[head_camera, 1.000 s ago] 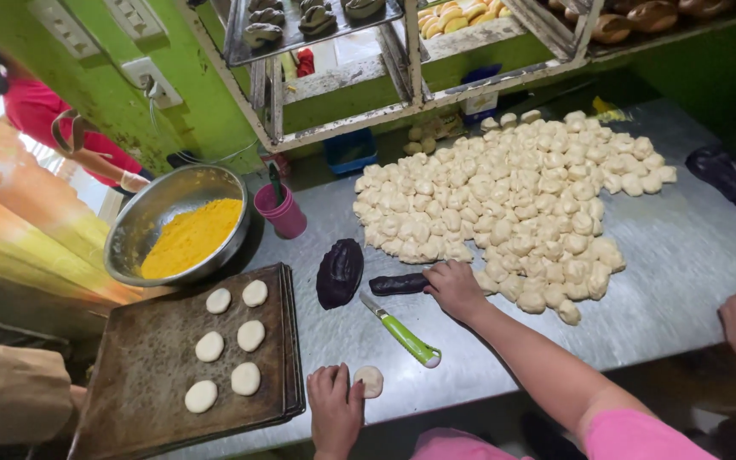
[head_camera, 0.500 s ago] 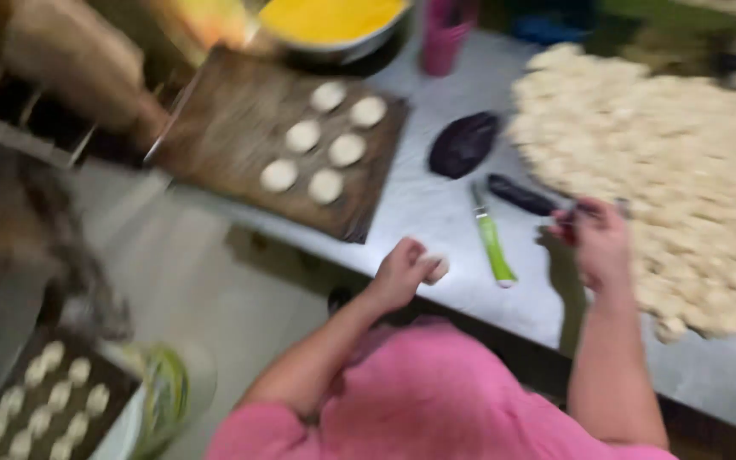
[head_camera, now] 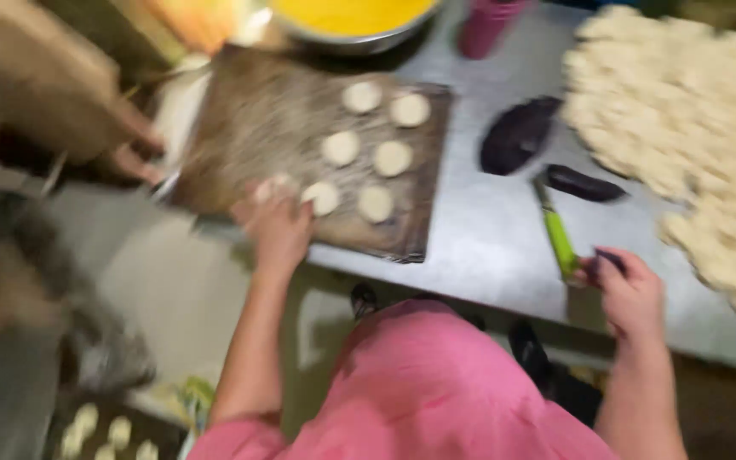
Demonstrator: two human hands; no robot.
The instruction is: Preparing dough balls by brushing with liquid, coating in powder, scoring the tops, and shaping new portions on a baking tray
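The view is blurred. My left hand (head_camera: 278,223) reaches onto a dark baking tray (head_camera: 249,128), with a pale dough piece (head_camera: 276,187) at its fingertips. Several flattened dough rounds (head_camera: 375,158) lie on the tray beside it. My right hand (head_camera: 630,291) rests at the steel table's front edge (head_camera: 487,255), fingers curled around a small dark piece (head_camera: 611,259), just right of a green-handled knife (head_camera: 559,237). A large heap of dough balls (head_camera: 683,119) covers the table to the right.
Two dark purple lumps (head_camera: 517,132) (head_camera: 585,183) lie between tray and heap. A bowl of yellow powder (head_camera: 351,15) and a pink cup (head_camera: 487,24) stand behind. Another person's hand (head_camera: 134,149) is at the tray's left edge. A lower tray with dough (head_camera: 104,430) sits below left.
My left hand has carried the dough piece from the table's front onto the tray. My right hand has drawn back from the heap to the front edge. The view swung down and left.
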